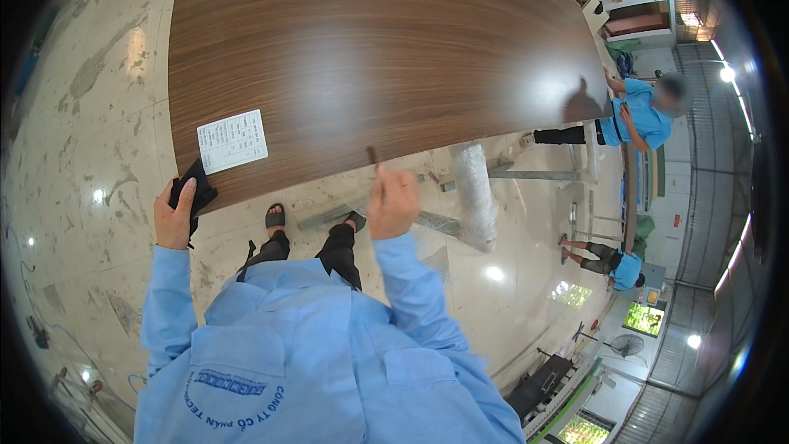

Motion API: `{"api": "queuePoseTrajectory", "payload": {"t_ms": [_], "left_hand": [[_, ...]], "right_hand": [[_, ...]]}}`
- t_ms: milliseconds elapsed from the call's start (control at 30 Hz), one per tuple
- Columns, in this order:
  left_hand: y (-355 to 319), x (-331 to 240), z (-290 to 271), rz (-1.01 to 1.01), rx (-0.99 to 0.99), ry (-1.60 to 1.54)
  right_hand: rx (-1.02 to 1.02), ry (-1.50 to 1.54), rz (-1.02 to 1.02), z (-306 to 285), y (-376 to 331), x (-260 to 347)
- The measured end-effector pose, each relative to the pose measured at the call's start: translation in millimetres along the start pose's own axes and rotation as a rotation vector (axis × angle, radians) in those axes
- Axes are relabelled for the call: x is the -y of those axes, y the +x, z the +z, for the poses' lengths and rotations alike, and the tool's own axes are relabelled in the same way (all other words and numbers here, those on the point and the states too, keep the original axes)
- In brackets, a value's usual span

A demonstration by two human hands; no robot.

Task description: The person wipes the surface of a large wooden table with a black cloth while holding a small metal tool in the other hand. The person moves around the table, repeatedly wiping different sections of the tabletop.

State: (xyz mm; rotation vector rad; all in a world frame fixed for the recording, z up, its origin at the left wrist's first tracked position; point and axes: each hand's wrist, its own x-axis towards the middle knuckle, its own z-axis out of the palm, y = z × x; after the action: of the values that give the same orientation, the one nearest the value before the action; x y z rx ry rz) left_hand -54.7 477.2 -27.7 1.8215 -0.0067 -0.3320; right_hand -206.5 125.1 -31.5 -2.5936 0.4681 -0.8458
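While the left hand (174, 218) is closed on a black cloth (192, 194) at the near left corner of the brown wood-grain panel (353, 57), in the head view, the right hand (393, 201) is positioned at the panel's near edge with its fingers curled narrowly; whether it holds anything cannot be told. The panel extends ahead of the person, with a white printed label (233, 141) on its surface near the cloth; a co-worker (645, 115) stands at its far right end, and a plastic-wrapped bundle (474, 197) is located right of the right hand.
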Motion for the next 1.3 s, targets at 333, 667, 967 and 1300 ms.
{"api": "queuePoseTrajectory", "payload": {"t_ms": [333,667,967,1300], "left_hand": [[-3.6,-1.1,2.5,0.084,-0.083,0.112],[-6.9,-5.4,5.1,0.051,-0.072,0.005],[-4.1,9.4,4.4,0.016,-0.107,0.028],[5.9,32.5,7.1,0.08,-0.112,0.023]], "right_hand": [[-0.011,-0.167,0.206,-18.0,35.5,-20.7],[-0.045,-0.126,0.013,-17.7,31.7,41.8],[0.031,0.205,-0.085,24.0,-31.2,95.6],[-0.372,-0.342,0.191,-64.1,79.4,-185.4]]}}
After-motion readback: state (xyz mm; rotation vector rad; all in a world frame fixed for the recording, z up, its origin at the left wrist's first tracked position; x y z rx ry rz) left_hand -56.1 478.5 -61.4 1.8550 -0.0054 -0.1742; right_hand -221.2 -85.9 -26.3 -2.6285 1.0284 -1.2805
